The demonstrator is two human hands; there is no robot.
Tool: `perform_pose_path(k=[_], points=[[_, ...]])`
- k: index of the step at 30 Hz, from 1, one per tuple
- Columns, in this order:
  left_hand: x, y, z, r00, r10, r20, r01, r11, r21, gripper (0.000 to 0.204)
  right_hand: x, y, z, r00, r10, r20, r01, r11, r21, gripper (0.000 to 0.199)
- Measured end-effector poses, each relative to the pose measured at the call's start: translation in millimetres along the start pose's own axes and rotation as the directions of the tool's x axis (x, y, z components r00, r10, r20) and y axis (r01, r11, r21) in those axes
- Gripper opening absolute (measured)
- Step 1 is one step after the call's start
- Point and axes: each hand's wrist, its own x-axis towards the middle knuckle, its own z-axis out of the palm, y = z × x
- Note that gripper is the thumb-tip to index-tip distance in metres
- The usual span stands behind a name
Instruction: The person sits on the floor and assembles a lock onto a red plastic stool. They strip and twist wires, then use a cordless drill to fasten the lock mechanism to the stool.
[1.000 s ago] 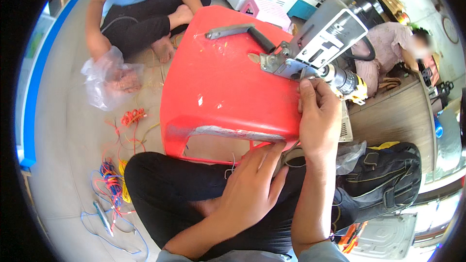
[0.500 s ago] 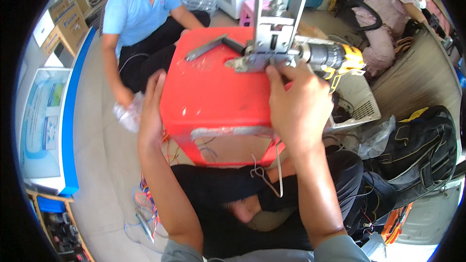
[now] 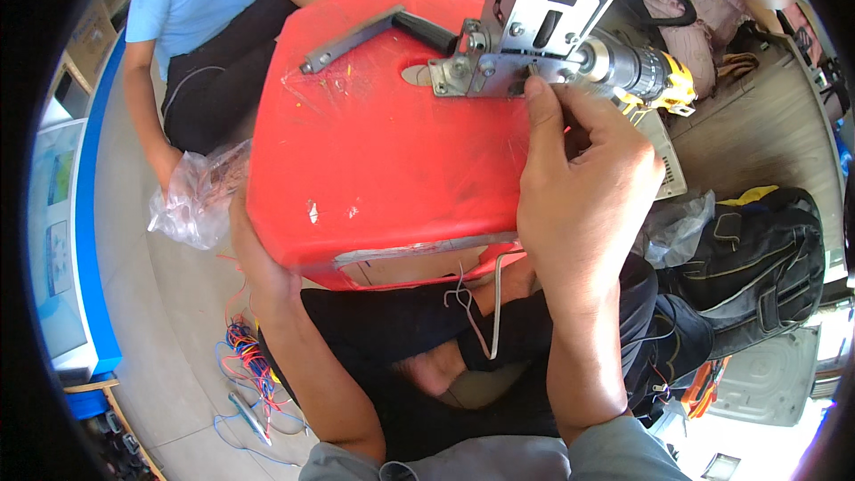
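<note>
Two bare hands are busy at a red stool [image 3: 383, 160], which stands right in front of the seated worker; read its top as a clock face, with six nearest that person. At two o'clock sits a metal bracket [image 3: 503, 76] with an upright frame. A yellow and black drill [image 3: 655, 76] points into its right side, lying out past the stool's edge. The right hand [image 3: 592, 169] reaches in from three o'clock, fingers curled and narrow, thumb tip against the bracket's lower edge; I can't tell if something small is pinched there. The left hand [image 3: 258, 249] lies against the stool's side at eight o'clock, its fingers hidden, so I can't tell how wide they are. Near twelve, a bent crank [image 3: 352, 42] with a black grip rests on the stool. A bent grey cable [image 3: 496, 312] hangs at five, and coloured wires [image 3: 249, 352] tangle on the floor at seven. Toward nine, a co-worker in a blue shirt [image 3: 205, 0] has a hand at a clear plastic bag [image 3: 191, 209].
</note>
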Motion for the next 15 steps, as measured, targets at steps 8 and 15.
perform_pose_path(k=[8, 15], points=[[-0.5, -8.1, -8.3, 0.990, 0.008, -0.140, -0.010, 1.000, -0.015, 0.043, 2.7, 6.1, 3.0, 1.000, 0.015, 0.020, -0.013, 0.997, -0.082, 0.019], [-3.1, -7.4, -4.7, 0.981, 0.124, -0.149, -0.097, 0.979, 0.177, 0.047, 4.6, 7.8, 4.8, 0.997, -0.074, -0.037, 0.072, 0.996, -0.052, 0.019]])
